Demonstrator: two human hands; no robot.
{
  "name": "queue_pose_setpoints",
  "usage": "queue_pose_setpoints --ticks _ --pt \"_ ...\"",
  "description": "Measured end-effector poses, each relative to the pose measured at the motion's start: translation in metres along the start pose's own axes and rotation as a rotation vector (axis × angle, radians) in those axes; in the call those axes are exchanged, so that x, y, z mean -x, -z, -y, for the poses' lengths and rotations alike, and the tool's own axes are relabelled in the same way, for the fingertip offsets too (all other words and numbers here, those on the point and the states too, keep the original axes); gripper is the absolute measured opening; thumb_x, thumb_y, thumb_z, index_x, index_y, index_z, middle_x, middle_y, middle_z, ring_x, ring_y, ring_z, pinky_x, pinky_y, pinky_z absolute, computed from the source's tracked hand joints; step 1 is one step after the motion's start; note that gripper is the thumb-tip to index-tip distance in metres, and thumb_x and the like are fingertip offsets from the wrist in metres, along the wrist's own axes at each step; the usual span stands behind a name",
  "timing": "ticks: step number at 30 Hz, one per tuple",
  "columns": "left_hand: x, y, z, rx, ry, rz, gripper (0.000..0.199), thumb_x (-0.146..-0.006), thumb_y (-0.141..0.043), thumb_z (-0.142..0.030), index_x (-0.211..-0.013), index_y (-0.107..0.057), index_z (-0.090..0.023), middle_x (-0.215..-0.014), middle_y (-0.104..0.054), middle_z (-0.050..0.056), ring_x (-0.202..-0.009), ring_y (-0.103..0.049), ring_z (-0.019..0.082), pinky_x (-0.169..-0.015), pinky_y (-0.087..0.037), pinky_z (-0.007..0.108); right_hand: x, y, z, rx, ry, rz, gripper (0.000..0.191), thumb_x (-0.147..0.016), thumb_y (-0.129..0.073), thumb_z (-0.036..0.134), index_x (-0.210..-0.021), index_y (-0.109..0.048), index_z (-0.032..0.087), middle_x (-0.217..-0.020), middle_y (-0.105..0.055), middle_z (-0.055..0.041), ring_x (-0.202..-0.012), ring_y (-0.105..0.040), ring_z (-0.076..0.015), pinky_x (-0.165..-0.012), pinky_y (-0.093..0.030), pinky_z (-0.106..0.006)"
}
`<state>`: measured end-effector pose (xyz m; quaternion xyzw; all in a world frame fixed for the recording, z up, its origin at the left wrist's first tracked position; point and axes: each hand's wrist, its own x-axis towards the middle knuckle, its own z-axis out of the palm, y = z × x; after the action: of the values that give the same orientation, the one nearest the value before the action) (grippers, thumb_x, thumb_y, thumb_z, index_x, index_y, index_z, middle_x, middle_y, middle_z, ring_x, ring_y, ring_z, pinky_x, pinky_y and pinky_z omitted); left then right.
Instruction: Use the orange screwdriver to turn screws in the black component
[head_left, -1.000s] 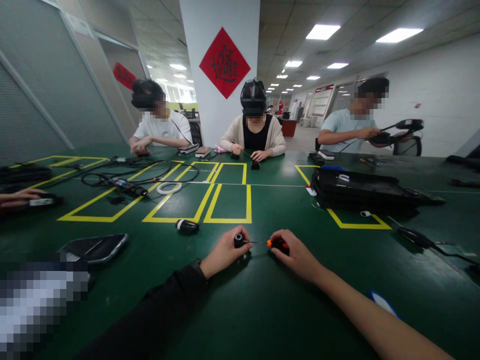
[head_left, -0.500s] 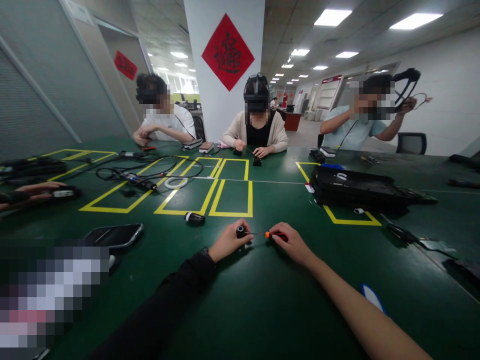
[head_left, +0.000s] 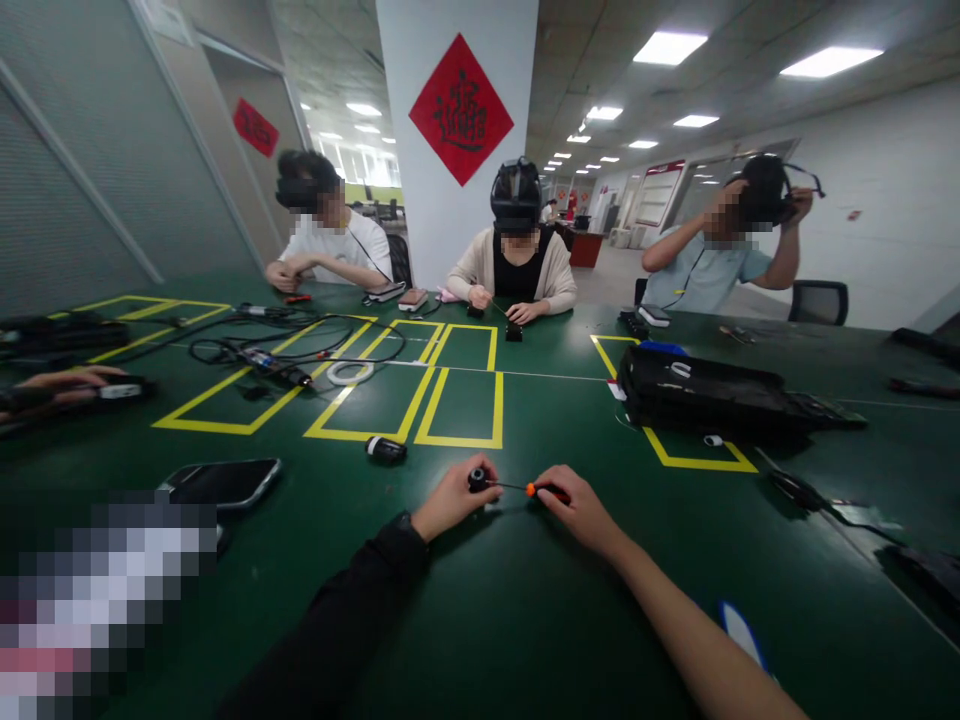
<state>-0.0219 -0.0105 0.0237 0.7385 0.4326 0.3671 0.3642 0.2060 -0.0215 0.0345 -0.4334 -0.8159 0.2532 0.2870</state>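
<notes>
My left hand (head_left: 450,503) is closed around a small black cylindrical part (head_left: 476,480) with a pale ring on its end. In my right hand (head_left: 581,508) is a screwdriver (head_left: 532,490) with an orange and black handle, gripped between thumb and fingers. Its thin shaft points left and reaches the black part at my left fingertips; whether the tip sits in it cannot be made out. Both hands are low over the green table (head_left: 480,620). Beyond my left hand lies a black cylinder with a white band (head_left: 385,450).
A phone (head_left: 223,483) lies to the left, with cables (head_left: 360,330) and a white ring (head_left: 350,372) farther back. A black case (head_left: 705,390) stands at right. Yellow tape (head_left: 457,441) marks rectangles. Three co-workers sit opposite; another person's hand (head_left: 71,380) is at left.
The view has tilted slightly, so my hands and the table sit a little lower. My grip looks the same. The co-worker at right has brought a headset onto the head.
</notes>
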Motion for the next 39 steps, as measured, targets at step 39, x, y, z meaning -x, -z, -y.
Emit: queue_pose_setpoints --ticks 39 --pt "0.002 0.000 0.001 0.019 -0.008 0.013 0.023 -0.071 -0.061 -0.036 -0.079 -0.054 -0.015 -0.072 -0.056 -0.001 -0.066 -0.049 0.012 -0.064 -0.039 0.024 0.000 0.000 -0.006 -0.069 -0.012 -0.045 0.018 -0.085 -0.045 0.025 -0.092 -0.061 0.020 -0.092 -0.059 -0.0059 -0.090 -0.053 -0.0186 -0.082 -0.041 -0.034"
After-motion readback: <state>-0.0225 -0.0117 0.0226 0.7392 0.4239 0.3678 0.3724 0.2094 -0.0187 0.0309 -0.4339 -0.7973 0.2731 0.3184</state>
